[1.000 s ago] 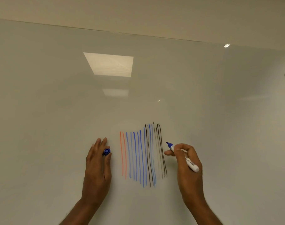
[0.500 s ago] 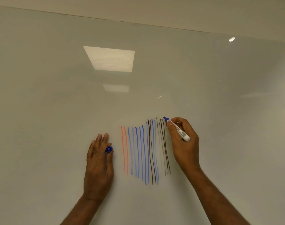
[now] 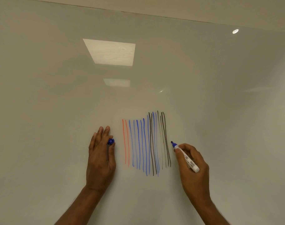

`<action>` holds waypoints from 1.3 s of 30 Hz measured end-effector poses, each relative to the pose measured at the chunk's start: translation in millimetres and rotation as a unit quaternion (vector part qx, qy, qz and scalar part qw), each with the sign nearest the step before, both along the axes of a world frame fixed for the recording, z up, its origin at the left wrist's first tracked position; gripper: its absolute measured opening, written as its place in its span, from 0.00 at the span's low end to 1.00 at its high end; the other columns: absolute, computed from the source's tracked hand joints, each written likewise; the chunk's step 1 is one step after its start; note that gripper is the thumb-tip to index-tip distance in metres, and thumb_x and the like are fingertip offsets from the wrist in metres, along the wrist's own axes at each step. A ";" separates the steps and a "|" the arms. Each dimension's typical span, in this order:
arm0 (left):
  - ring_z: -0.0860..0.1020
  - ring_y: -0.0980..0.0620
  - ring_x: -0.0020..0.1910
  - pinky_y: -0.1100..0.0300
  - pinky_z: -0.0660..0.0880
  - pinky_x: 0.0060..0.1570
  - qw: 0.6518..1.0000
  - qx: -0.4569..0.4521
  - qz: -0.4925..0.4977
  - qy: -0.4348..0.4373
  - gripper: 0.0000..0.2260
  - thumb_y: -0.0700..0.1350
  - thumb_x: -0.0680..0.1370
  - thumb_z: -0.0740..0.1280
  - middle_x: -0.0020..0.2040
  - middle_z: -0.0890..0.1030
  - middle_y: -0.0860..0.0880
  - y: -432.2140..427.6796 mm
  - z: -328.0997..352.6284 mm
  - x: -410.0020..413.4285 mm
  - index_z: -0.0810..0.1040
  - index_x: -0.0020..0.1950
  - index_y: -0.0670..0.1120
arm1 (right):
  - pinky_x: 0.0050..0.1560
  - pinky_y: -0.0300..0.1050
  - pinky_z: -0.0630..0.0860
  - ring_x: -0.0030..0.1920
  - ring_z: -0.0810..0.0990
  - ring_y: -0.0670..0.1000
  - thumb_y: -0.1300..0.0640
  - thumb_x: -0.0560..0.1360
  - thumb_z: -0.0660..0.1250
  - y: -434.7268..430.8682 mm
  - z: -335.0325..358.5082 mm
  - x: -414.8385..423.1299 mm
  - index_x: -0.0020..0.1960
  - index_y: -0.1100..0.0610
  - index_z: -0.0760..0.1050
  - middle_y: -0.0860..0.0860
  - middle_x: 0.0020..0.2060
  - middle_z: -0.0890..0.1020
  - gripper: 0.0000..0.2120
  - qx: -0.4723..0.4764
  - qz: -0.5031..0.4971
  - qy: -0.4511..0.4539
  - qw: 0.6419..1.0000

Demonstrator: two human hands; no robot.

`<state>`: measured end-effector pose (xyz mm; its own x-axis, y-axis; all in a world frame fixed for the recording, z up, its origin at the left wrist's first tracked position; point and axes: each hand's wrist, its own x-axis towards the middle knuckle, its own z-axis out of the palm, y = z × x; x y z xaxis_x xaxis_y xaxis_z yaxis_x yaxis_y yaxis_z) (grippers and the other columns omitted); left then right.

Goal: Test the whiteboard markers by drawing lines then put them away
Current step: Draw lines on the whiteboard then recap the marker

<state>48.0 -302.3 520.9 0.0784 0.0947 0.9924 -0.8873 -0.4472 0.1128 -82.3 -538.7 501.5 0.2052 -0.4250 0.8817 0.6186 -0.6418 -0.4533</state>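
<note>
Board (image 3: 41,95) fills the view, glossy, with a square light reflection (image 3: 111,52) upper left of centre. Your left hand (image 3: 100,161) lies against the board left of the lines, outer fingers straight and pointing up, and it pinches the blue cap (image 3: 111,141) between index finger and thumb, the cap's round end facing the camera. The cap is off the marker and well apart from it. Right of that hand come two orange lines (image 3: 124,143), then a run of blue lines (image 3: 138,143), both lighter and darker shades, then black lines (image 3: 151,143) mixed with more blue, and thin black ones at the right edge of the set. All run roughly vertical and close together. Just right of the last black line is the marker (image 3: 185,157): white barrel, blue neck, its dark tip (image 3: 172,142) aimed up-left and near the line's middle. Can't tell if the tip touches the board. Your right hand (image 3: 193,172) grips the barrel, fingers curled round it, white tail end sticking out past the knuckles. A small bright spot (image 3: 235,31) shows top right.
</note>
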 end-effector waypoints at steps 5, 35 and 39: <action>0.61 0.50 0.81 0.55 0.56 0.80 1.000 0.006 0.002 0.003 0.22 0.46 0.85 0.57 0.77 0.70 0.45 0.1 -0.2 3.8 0.68 0.77 0.37 | 0.45 0.40 0.80 0.45 0.84 0.45 0.44 0.71 0.73 -4.8 -52.4 -5.8 0.53 0.33 0.78 0.50 0.43 0.83 0.12 0.023 -0.027 0.011 0.999; 0.61 0.50 0.81 0.53 0.56 0.80 1.000 0.008 0.008 0.000 0.22 0.45 0.85 0.57 0.77 0.69 0.44 0.7 -0.2 1.6 0.66 0.78 0.37 | 0.51 0.37 0.80 0.51 0.83 0.45 0.54 0.76 0.71 7.0 -11.0 -7.6 0.60 0.55 0.80 0.48 0.51 0.83 0.14 -0.015 -0.001 -0.006 1.000; 0.62 0.47 0.80 0.55 0.55 0.81 1.000 0.015 -0.016 0.022 0.23 0.46 0.85 0.57 0.78 0.69 0.44 3.2 0.6 -1.3 0.66 0.78 0.38 | 0.52 0.41 0.81 0.51 0.83 0.44 0.33 0.72 0.67 -2.8 -45.6 -8.1 0.61 0.50 0.78 0.47 0.53 0.83 0.26 0.014 -0.005 0.042 0.999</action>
<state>46.7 -299.0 521.5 0.1236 0.0618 0.9904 -0.8959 -0.4223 0.1382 -90.4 -541.5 455.9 0.2732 -0.4513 0.8495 0.5708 -0.6348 -0.5208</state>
